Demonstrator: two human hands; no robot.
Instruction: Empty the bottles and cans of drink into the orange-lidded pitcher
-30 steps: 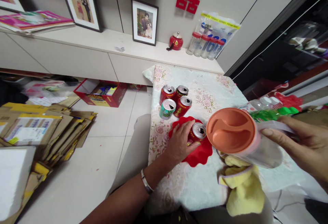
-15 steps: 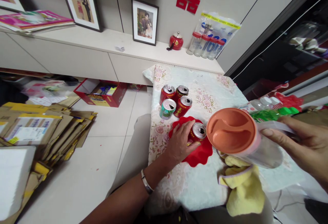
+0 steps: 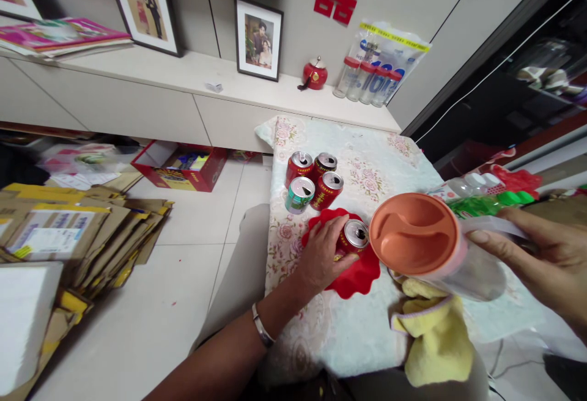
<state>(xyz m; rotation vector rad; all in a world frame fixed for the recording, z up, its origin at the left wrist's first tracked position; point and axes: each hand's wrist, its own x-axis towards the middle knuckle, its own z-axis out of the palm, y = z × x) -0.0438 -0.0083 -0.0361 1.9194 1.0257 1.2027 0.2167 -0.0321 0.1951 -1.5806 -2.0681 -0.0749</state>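
My left hand [image 3: 323, 254] is wrapped around an opened red drink can [image 3: 356, 237], which stands on a red scalloped mat [image 3: 353, 279]. By its pale handle, my right hand [image 3: 536, 260] grips a clear pitcher [image 3: 477, 279] with an orange lid [image 3: 415, 233]. The pitcher is tilted, its lid side close against the can's rim; whether liquid flows between them I cannot make out. Behind the mat stand several opened cans, among them a green one [image 3: 300, 195] and a red one [image 3: 328, 190]. A yellow cloth [image 3: 438, 340] lies below the pitcher.
A flowered tablecloth [image 3: 367, 178] covers the table. On the white cabinet are a red pot [image 3: 315, 74], lidded jars [image 3: 367, 82] and framed pictures [image 3: 259, 40]. Flattened cardboard [image 3: 92, 224] and a red box [image 3: 183, 169] sit on the floor at left. Green-capped bottles [image 3: 486, 202] are at right.
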